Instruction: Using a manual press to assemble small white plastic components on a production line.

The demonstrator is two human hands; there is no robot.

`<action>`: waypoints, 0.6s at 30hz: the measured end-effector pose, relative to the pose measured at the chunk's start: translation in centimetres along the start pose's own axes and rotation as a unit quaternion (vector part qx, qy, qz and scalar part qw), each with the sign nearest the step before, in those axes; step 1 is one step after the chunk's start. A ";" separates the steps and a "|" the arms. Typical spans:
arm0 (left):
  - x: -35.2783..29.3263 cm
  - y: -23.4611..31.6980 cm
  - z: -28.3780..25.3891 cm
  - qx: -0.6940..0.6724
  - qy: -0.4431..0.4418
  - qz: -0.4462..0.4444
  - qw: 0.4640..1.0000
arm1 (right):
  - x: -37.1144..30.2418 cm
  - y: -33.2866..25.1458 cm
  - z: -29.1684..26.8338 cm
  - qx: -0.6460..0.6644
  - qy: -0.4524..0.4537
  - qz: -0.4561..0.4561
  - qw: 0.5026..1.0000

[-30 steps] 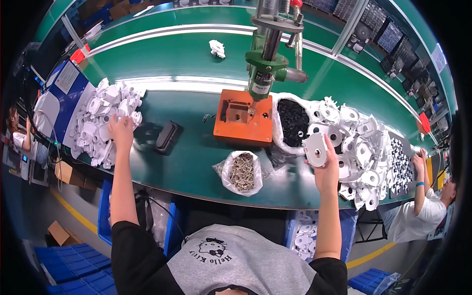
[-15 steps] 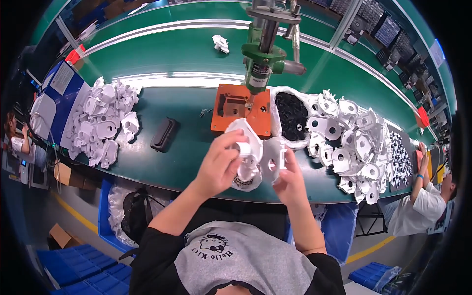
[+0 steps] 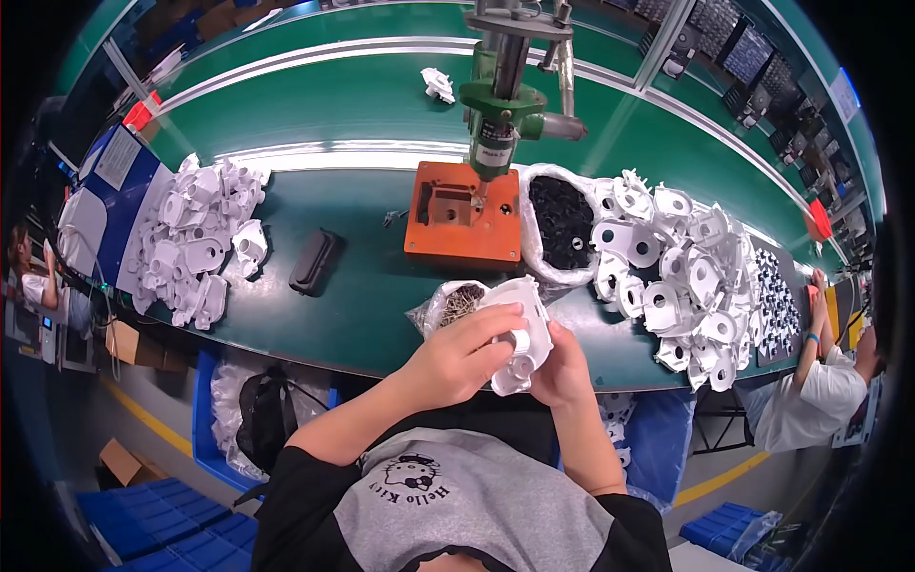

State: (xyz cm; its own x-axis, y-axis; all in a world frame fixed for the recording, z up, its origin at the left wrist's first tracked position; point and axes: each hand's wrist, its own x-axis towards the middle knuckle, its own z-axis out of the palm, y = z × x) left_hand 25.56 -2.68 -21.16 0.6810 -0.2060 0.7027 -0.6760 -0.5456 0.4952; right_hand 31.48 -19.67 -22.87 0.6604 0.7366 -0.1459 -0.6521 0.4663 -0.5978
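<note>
Above the table's near edge, both hands hold a white molded plastic housing (image 3: pixel 534 319) with a round collar. My left hand (image 3: pixel 456 358) wraps its fingers over the left side. My right hand (image 3: pixel 564 374) grips the housing from the right, its fingers mostly behind. Whether the two white pieces are pressed together or only overlap is hard to see. Just beyond my left fingers lies an open plastic bag of small metal pieces (image 3: pixel 462 299). Farther back stands an orange fixture block (image 3: pixel 463 243) beneath a green press (image 3: pixel 494 143).
White plastic parts are heaped at the left (image 3: pixel 202 238) and right (image 3: pixel 672 276). A bag of black pieces (image 3: pixel 560 224) adjoins the fixture. A dark case (image 3: pixel 315 262) lies left of center. One white part (image 3: pixel 437 85) rests on the green conveyor (image 3: pixel 334 110). A co-worker (image 3: pixel 810 400) sits at the far right.
The two white pieces, apart in separate hands before, are now brought together. My left hand has moved right and down, uncovering the bag of metal pieces.
</note>
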 end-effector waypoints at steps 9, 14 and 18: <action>-0.1 -0.8 -0.1 0.009 -0.024 -0.035 0.999 | -0.5 0.6 -0.8 0.052 0.046 0.035 0.997; -0.3 -1.1 0.3 0.013 -0.009 -0.048 0.999 | -0.1 0.9 -1.6 0.066 0.050 0.054 0.995; -0.7 -1.2 0.1 0.011 -0.014 -0.066 0.998 | 0.2 1.2 -1.8 0.064 0.079 0.072 0.992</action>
State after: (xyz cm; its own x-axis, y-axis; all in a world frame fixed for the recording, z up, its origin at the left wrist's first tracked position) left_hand 25.94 -2.01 -22.31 0.7708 -0.1536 0.6183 -0.5745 -0.5870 0.5704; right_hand 31.50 -19.85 -25.05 0.6004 0.7187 -0.3506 -0.7793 0.4275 -0.4582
